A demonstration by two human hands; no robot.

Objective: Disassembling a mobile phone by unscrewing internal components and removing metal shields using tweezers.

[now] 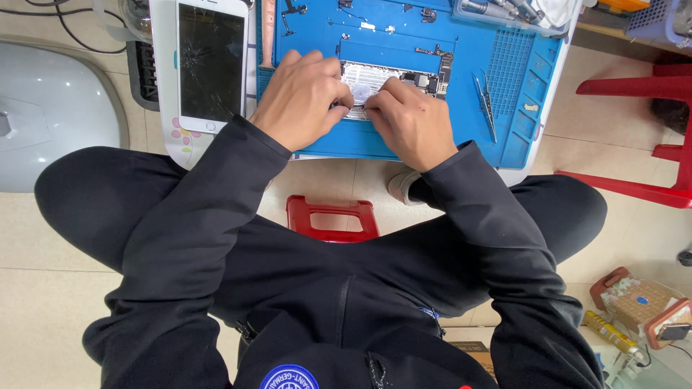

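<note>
A person in a black long-sleeved top sits on a low red plastic stool (331,216), seen from above, both arms reaching forward to a small white table (167,137).

The left hand (303,97) is curled, knuckles up, fingers bent down and inward onto the left end of an opened phone body (393,78). Its fingertips are hidden beneath the hand, so it is unclear whether they pinch anything. The right hand (411,119) lies just beside it, also knuckles up, with thumb and forefinger drawn together at the phone's lower edge as if nipping something very small; what they hold cannot be made out. The two hands nearly touch at the fingertips.

The opened phone body is a flat rectangle with a pale metallic interior and a dark circuit board along its right end. It lies in the middle of a bright blue rubbery repair mat (461,65), which has moulded ridges and small compartments along its right side. A slim pair of metal tweezers (484,104) rests on the mat to the right of the hands, well apart from them.

Left of the mat, on the white table, lies a white-framed phone screen (210,63), its dark glass cracked in a web of lines. A red plastic chair (649,137) stands at the right on the beige tiled floor.
</note>
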